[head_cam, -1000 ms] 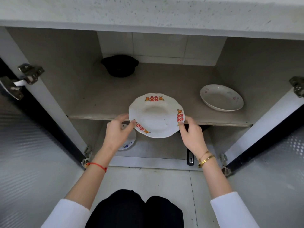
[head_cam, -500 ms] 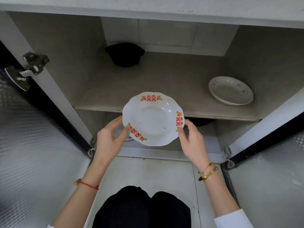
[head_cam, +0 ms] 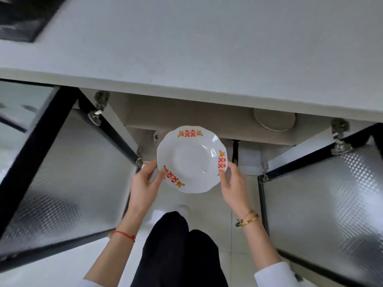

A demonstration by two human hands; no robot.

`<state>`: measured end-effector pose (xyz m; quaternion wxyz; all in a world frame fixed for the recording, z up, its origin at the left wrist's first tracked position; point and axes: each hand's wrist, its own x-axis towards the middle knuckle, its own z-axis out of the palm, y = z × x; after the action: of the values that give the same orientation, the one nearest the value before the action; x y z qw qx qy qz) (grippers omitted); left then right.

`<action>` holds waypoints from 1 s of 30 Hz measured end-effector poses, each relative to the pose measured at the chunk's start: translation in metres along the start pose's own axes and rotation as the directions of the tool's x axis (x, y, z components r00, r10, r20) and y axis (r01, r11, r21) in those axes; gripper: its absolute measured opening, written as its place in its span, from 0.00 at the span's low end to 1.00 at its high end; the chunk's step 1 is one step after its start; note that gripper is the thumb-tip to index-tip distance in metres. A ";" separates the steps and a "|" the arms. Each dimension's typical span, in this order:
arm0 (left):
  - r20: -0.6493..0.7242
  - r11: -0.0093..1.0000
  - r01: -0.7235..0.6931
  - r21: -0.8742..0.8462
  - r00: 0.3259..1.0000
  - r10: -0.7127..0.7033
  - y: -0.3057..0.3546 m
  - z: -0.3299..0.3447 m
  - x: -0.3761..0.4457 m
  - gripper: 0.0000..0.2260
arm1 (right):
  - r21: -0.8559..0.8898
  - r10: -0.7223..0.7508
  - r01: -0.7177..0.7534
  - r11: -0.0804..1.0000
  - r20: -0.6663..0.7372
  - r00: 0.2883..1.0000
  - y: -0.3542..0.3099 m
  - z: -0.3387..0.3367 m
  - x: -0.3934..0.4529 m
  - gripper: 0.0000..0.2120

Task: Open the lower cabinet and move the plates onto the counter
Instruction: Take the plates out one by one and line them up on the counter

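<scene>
A white plate [head_cam: 191, 160] with red and orange rim patterns is held level in front of the open lower cabinet, below the counter edge. My left hand [head_cam: 145, 183] pinches its lower left rim, thumb on top. My right hand [head_cam: 233, 187] grips its right rim, thumb on the red pattern. A second pale plate [head_cam: 274, 121] lies on the cabinet shelf at the right, half hidden under the grey counter [head_cam: 196, 48]. Just left of the held plate, a bit of a blue-patterned dish [head_cam: 155, 137] peeks out.
Both cabinet doors stand wide open: the left door [head_cam: 62, 172] and the right door [head_cam: 327, 199], each with textured metal lining. A dark hob or sink corner [head_cam: 18, 15] sits at the counter's far left. My dark-trousered knees [head_cam: 178, 245] are below the plate.
The plate has come out of the cabinet and risen with both hands. My head has lifted, so the counter top now fills the upper view and the shelf is mostly hidden.
</scene>
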<state>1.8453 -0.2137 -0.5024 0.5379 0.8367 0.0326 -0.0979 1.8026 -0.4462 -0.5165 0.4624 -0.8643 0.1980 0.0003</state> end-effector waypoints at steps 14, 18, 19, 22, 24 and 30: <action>-0.102 0.985 0.172 -0.033 0.979 -0.175 0.163 -0.093 -0.134 0.12 | 0.043 0.085 -0.088 0.995 0.058 0.995 -0.150 -0.111 -0.123 0.13; -0.096 0.986 0.150 -0.066 0.983 -0.156 0.200 -0.101 -0.150 0.12 | 0.057 0.077 -0.079 0.995 0.037 0.996 -0.176 -0.141 -0.137 0.12; -0.094 0.987 0.143 -0.078 0.984 -0.150 0.207 -0.102 -0.153 0.13 | 0.066 0.073 -0.075 0.995 0.032 0.997 -0.181 -0.148 -0.140 0.12; -0.088 0.988 0.125 -0.090 0.987 -0.133 0.227 -0.103 -0.159 0.13 | 0.070 0.056 -0.056 0.996 0.010 0.998 -0.194 -0.168 -0.144 0.12; -0.082 0.991 0.109 -0.080 0.990 -0.116 0.239 -0.103 -0.161 0.14 | 0.067 0.041 -0.040 0.997 -0.005 0.999 -0.200 -0.178 -0.145 0.12; -0.062 0.997 0.060 -0.050 0.996 -0.063 0.263 -0.099 -0.152 0.16 | 0.087 0.022 -0.019 0.996 -0.036 0.999 -0.206 -0.199 -0.138 0.12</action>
<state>1.7513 -0.2267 -0.1976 0.5532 0.8248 0.0777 -0.0871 1.7100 -0.4565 -0.2129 0.4956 -0.8413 0.2152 -0.0194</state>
